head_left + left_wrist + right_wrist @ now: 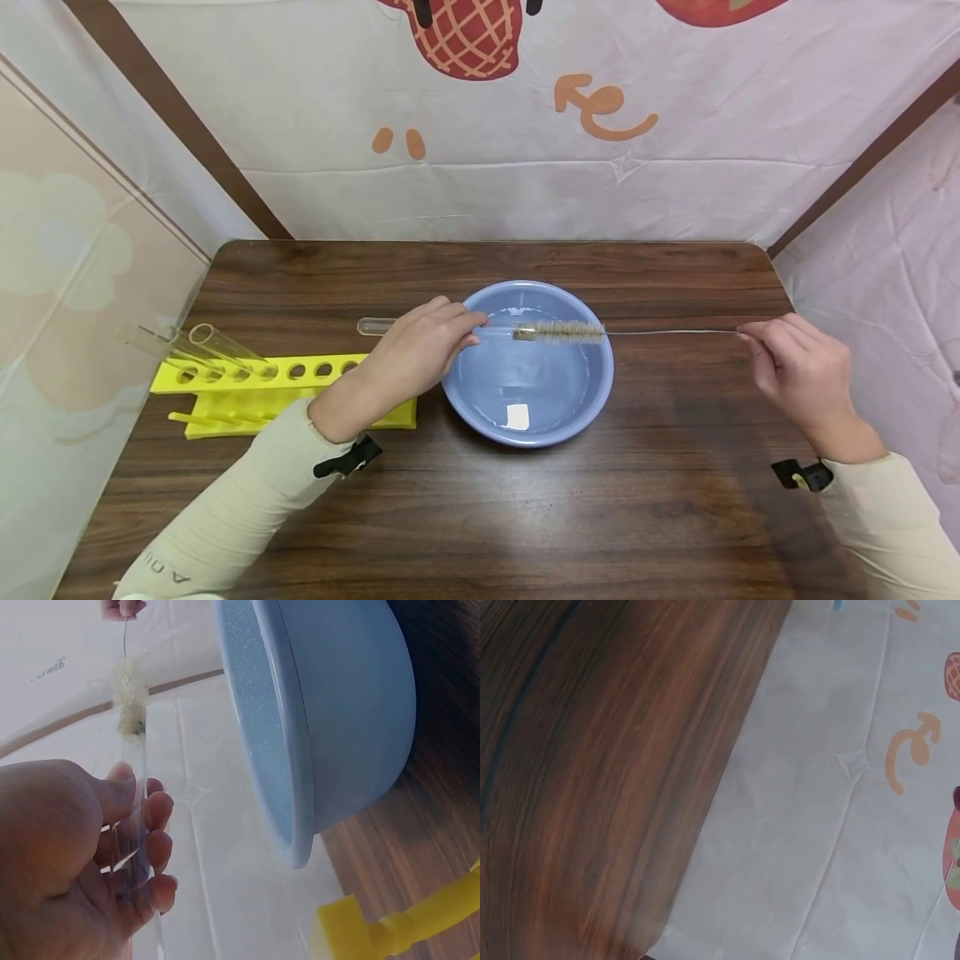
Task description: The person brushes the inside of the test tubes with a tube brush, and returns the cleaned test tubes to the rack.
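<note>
My left hand grips a clear glass test tube that lies level over the left side of a blue basin of water. In the left wrist view the fingers curl round the tube. A test tube brush lines up with the tube, its tip right at the mouth and most of its pale bristles outside. Off to the right, my right hand pinches the far end of the brush's thin wire handle. The right wrist view shows neither this hand nor the brush.
A yellow test tube rack stands left of the basin, partly behind the left forearm. Several glass tubes lean in its left holes. Beyond the table's back edge hangs a white printed cloth.
</note>
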Demonstrator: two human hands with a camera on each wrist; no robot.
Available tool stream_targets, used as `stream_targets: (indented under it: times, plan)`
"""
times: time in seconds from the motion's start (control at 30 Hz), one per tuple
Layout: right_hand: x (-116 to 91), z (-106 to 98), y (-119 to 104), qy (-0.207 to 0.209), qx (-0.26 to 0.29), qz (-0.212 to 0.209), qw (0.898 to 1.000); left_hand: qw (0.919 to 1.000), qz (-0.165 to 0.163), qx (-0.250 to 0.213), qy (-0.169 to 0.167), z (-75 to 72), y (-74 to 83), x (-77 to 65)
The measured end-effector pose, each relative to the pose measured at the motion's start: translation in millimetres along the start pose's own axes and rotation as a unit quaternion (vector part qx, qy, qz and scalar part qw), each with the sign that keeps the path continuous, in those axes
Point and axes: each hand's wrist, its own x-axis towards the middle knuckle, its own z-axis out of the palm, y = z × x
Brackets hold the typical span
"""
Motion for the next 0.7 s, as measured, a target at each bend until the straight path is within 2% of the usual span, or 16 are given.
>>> stream_targets:
  times: [0.47,0.7]
  plan:
    - [3.3,0.6,-1.3,-0.041,0.029,0.022,0.998,0.9998,-0.015,-0.010,-0.011,2.2,-1.8,-0.3]
    - [2.0,3.8,-1.2,-0.071,0.022,0.009,0.997,0.9998,-0.014,-0.014,-0.004,2.8,-0.2,0.0]
